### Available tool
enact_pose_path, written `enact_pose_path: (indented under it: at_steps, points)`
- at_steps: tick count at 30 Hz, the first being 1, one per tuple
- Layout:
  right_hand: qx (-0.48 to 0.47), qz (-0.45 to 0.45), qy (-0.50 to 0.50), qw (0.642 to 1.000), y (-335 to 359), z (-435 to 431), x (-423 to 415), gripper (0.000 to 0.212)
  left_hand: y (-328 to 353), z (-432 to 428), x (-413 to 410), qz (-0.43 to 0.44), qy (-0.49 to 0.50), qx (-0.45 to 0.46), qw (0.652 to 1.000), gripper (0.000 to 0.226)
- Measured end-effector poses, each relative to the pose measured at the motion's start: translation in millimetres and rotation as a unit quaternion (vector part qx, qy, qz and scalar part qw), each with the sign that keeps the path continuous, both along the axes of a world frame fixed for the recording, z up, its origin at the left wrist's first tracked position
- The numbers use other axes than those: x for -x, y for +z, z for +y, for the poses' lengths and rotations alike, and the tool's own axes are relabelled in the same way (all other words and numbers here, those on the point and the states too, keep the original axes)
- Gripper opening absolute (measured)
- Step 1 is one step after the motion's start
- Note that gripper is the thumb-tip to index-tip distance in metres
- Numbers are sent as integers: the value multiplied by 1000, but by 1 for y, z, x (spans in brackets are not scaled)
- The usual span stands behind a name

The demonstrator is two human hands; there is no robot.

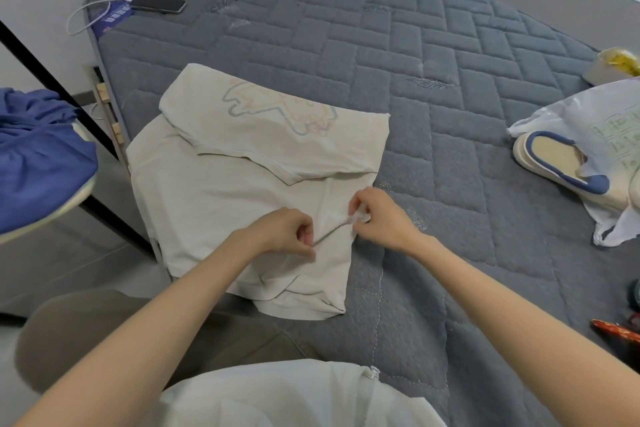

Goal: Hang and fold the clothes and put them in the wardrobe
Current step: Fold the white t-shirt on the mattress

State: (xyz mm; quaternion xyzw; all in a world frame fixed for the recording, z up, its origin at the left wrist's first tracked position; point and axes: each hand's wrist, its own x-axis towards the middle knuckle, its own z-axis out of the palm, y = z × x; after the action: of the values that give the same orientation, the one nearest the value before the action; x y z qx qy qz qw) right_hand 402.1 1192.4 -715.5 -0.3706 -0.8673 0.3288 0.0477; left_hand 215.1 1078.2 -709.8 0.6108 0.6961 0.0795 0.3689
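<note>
On the grey quilted mattress [415, 62], near its left edge, one cream T-shirt [225, 184] lies flat, top part folded down. Both bare forearms reach forward over it. Left hand [284, 230]: fingers curled, thumb and forefinger pinching a raised crease in the shirt. Right hand [377, 215]: fingertips pinching the same crease, just beside. Count: two hands, one shirt, one phone [157, 4] at far corner, one blue garment [38, 156] left, one plastic bag [595, 121] right.

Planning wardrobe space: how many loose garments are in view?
2: cream shirt on the mattress, blue garment at the left edge. Others may be hidden.
</note>
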Motion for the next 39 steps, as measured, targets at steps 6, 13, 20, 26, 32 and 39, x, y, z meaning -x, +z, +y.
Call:
enact_pose_path:
  at_steps: [6,13,20,26,32,39]
  points:
    - [-144,-165,273,937,-9,-26,-5,33,1,-16,-4,76,-74,92,990,51]
    - [-180,-171,310,918,-7,-36,-2,10,-28,-38,-6,109,-86,74,988,26]
    - [-22,-296,280,913,3,-38,1,18,-17,-44,-4,-22,-89,186,978,36]
    - [65,-287,215,931,16,-25,16,17,-10,-39,3,-66,-60,176,980,38]
    - [-34,-170,106,979,24,-2,34,14,3,-25,36,-114,26,93,989,18]
    - [-104,-44,5,994,30,56,82,23,16,35,93,-13,150,-61,987,22]
